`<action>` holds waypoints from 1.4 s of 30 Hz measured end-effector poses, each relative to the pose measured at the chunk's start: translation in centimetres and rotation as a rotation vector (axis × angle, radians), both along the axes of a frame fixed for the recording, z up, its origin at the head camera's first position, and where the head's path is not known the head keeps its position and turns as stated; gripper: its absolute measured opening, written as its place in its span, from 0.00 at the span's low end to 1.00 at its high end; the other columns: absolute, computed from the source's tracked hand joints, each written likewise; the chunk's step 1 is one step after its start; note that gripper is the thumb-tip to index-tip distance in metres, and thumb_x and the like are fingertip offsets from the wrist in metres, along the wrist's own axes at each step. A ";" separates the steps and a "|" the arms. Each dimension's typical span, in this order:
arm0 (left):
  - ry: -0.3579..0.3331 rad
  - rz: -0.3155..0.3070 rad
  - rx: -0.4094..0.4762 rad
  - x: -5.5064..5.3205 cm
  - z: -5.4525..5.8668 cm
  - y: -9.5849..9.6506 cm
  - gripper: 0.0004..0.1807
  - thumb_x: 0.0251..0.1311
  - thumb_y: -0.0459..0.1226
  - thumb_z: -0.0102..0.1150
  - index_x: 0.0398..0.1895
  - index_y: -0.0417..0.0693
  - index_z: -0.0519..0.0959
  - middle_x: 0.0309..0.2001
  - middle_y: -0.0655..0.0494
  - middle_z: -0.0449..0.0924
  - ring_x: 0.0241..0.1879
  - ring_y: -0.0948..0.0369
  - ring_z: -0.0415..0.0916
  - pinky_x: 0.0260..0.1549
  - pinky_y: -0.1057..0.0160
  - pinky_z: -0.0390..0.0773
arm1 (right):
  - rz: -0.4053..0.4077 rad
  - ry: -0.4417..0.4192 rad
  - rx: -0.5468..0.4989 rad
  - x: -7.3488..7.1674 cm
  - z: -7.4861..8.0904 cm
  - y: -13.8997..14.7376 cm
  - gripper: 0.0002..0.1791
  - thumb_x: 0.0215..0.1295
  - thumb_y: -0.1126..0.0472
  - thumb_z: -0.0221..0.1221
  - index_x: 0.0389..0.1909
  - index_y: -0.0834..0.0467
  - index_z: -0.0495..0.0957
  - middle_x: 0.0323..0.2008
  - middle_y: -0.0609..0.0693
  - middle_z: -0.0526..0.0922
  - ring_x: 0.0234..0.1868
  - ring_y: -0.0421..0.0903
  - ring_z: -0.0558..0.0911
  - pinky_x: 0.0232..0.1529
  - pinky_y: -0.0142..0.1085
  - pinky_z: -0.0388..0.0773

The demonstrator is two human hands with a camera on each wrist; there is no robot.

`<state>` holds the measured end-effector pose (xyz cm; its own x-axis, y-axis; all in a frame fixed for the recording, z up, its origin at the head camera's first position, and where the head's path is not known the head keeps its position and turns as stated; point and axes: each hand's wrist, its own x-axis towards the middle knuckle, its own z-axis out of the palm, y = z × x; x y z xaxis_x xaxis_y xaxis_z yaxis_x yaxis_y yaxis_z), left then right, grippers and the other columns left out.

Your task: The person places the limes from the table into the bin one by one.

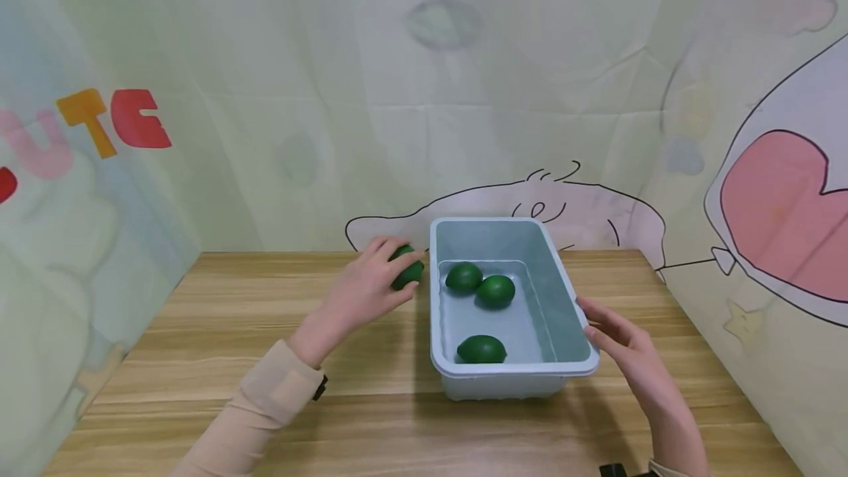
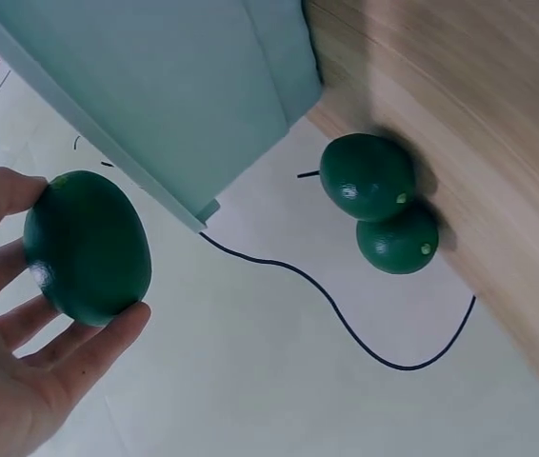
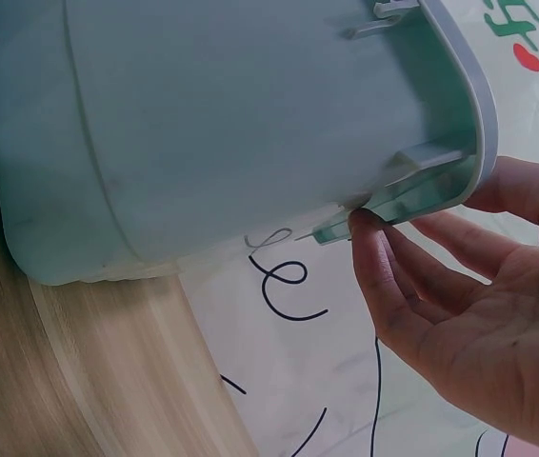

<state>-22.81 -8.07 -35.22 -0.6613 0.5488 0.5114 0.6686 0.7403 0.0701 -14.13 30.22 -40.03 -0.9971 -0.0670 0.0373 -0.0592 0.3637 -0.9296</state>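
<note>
In the head view my left hand [image 1: 358, 285] holds a dark green lime [image 1: 412, 275] just left of a pale blue plastic bin [image 1: 514, 369]. The left wrist view shows that lime [image 2: 89, 249] pinched between thumb and fingertips, beside the bin's outer wall. Two more limes [image 2: 369, 177] lie against each other on the wood there; the left hand hides them in the head view. Inside the bin are three limes [image 1: 482, 350], two touching near the middle and one by the near wall. My right hand [image 1: 626, 352] grips the bin's right rim, fingers curled under its edge.
The bin stands on a wood-grain table [image 1: 218, 330]. Behind the table and at both sides hangs a pale cloth backdrop [image 1: 298, 94] with cartoon drawings, close to the table's far edge.
</note>
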 end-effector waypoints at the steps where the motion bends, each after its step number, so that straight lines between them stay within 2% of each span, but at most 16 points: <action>1: 0.003 -0.002 -0.002 0.0 0.1 0.1 0.21 0.58 0.42 0.62 0.56 0.54 0.78 0.57 0.45 0.75 0.57 0.50 0.70 0.45 0.53 0.83 | -0.001 -0.001 0.002 0.0 0.0 0.0 0.30 0.71 0.49 0.52 0.70 0.56 0.63 0.61 0.35 0.73 0.54 0.24 0.74 0.51 0.19 0.69; 10: 0.000 -0.017 -0.035 0.4 0.7 0.7 0.22 0.59 0.43 0.61 0.58 0.52 0.77 0.58 0.47 0.74 0.59 0.50 0.69 0.43 0.52 0.83 | 0.002 0.001 0.005 -0.1 -0.1 0.0 0.30 0.71 0.49 0.52 0.70 0.56 0.63 0.61 0.36 0.73 0.54 0.24 0.74 0.51 0.19 0.69; 15: 0.028 -0.053 -0.039 0.5 1.1 1.2 0.22 0.59 0.42 0.61 0.57 0.51 0.78 0.57 0.47 0.75 0.58 0.52 0.70 0.44 0.54 0.83 | 0.004 0.002 -0.002 0.0 0.1 0.0 0.30 0.71 0.49 0.52 0.70 0.57 0.63 0.60 0.35 0.74 0.54 0.25 0.74 0.51 0.18 0.69; 22: 0.040 -0.074 -0.075 0.8 1.6 1.9 0.21 0.59 0.43 0.61 0.57 0.52 0.78 0.58 0.48 0.74 0.58 0.52 0.69 0.39 0.57 0.84 | 0.004 0.003 -0.002 0.0 0.0 0.0 0.30 0.71 0.50 0.52 0.70 0.57 0.63 0.60 0.35 0.74 0.54 0.25 0.74 0.51 0.18 0.69; 30: 0.044 -0.097 -0.117 0.7 2.0 2.8 0.21 0.59 0.43 0.61 0.57 0.52 0.78 0.59 0.47 0.74 0.59 0.51 0.69 0.45 0.56 0.83 | 0.001 -0.006 0.010 0.0 0.1 -0.1 0.30 0.71 0.49 0.52 0.70 0.56 0.63 0.63 0.43 0.73 0.54 0.25 0.74 0.51 0.19 0.69; 35: 0.039 -0.117 -0.131 0.8 2.4 3.5 0.21 0.59 0.43 0.61 0.56 0.53 0.78 0.59 0.48 0.74 0.59 0.51 0.70 0.41 0.57 0.84 | 0.009 0.001 0.002 0.0 0.1 -0.1 0.30 0.71 0.49 0.52 0.70 0.56 0.63 0.61 0.39 0.74 0.54 0.24 0.74 0.51 0.19 0.69; 39: 0.032 -0.141 -0.128 0.6 2.5 4.0 0.20 0.59 0.43 0.60 0.56 0.53 0.78 0.59 0.49 0.74 0.60 0.53 0.69 0.34 0.62 0.84 | 0.008 0.004 0.003 -0.1 0.1 0.0 0.30 0.71 0.49 0.52 0.70 0.56 0.63 0.61 0.39 0.74 0.54 0.25 0.74 0.51 0.19 0.69; 42: 0.024 -0.156 -0.128 0.4 2.5 4.3 0.20 0.59 0.43 0.61 0.56 0.53 0.78 0.58 0.49 0.74 0.59 0.54 0.69 0.33 0.64 0.83 | 0.004 0.002 0.001 0.0 0.1 0.0 0.30 0.71 0.49 0.52 0.70 0.56 0.63 0.61 0.40 0.74 0.54 0.25 0.74 0.51 0.19 0.68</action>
<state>-22.37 -3.72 -32.71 -0.5513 0.7053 0.4457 0.7764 0.6292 -0.0354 -14.15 30.22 -39.97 -0.9967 -0.0706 0.0390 -0.0622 0.3648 -0.9290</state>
